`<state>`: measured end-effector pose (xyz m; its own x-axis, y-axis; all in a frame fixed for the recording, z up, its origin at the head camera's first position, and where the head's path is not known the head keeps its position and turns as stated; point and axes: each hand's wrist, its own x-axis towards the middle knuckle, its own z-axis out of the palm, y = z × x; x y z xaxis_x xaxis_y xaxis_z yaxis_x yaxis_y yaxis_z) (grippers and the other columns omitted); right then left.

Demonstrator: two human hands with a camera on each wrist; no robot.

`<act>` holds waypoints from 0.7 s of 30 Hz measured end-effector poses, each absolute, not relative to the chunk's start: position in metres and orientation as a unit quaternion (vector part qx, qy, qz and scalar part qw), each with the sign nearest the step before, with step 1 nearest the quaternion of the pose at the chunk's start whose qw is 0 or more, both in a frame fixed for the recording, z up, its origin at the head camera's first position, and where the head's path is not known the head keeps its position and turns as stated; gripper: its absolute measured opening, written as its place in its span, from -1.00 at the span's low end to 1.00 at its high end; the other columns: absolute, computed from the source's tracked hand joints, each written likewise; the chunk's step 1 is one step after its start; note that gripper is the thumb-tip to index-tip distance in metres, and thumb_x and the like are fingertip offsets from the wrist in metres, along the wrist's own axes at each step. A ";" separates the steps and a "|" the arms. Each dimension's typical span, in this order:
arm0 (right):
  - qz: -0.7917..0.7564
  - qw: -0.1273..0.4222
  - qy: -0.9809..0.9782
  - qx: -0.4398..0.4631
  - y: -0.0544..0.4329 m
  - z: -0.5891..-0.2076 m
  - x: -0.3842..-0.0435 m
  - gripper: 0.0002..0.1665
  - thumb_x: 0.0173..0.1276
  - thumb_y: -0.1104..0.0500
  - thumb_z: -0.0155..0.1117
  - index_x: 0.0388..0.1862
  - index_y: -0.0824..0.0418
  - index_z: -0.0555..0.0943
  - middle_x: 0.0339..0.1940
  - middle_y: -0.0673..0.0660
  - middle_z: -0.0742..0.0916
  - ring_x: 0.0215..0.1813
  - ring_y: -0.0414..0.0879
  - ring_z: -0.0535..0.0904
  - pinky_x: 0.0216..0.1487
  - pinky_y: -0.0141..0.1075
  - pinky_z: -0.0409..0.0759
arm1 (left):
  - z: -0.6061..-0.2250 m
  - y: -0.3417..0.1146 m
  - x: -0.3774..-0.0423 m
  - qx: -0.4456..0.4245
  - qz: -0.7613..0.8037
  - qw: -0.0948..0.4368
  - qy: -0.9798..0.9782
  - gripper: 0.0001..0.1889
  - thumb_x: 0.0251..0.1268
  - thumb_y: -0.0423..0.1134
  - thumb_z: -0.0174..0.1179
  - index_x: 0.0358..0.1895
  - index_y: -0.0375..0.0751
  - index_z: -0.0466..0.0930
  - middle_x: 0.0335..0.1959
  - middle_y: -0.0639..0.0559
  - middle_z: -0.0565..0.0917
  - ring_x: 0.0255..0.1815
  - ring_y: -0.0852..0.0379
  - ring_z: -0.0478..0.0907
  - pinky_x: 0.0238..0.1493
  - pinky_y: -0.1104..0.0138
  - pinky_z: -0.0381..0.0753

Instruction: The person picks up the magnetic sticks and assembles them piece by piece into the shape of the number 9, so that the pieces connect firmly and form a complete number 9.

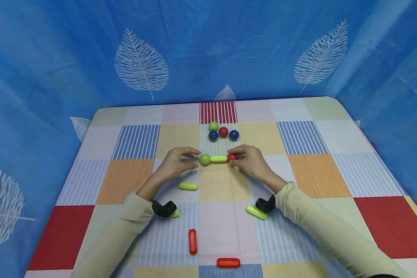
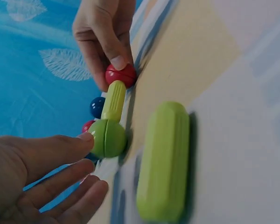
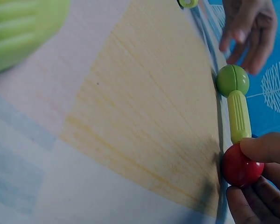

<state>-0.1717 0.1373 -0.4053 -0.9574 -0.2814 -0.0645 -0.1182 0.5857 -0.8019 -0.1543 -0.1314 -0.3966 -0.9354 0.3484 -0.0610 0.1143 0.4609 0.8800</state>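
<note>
While in grip (image 1: 252, 160), one red ball (image 3: 236, 166)

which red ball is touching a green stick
The nearer red ball, at the right end of the green stick in the head view. The other red ball sits farther back between two blue balls, touching no stick.

We see one green stick (image 1: 175, 214) mostly hidden by the left wrist's black camera (image 1: 164, 209); in the right wrist view, edges cut off another stick (image 3: 23, 32) and the right hand (image 3: 276, 175).
</note>
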 end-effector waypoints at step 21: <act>-0.444 0.095 0.885 -0.105 0.135 -0.403 -0.171 -0.59 0.18 0.35 0.43 0.05 0.32 0.69 0.06 0.23 0.68 0.01 0.08 0.67 0.02 -0.14 0.64 | -0.401 -0.171 -0.076 0.112 0.452 0.092 0.880 -0.67 0.17 -0.52 0.32 0.04 -0.39 0.65 0.04 -0.24 0.66 0.00 -0.16 0.65 0.00 0.14 0.65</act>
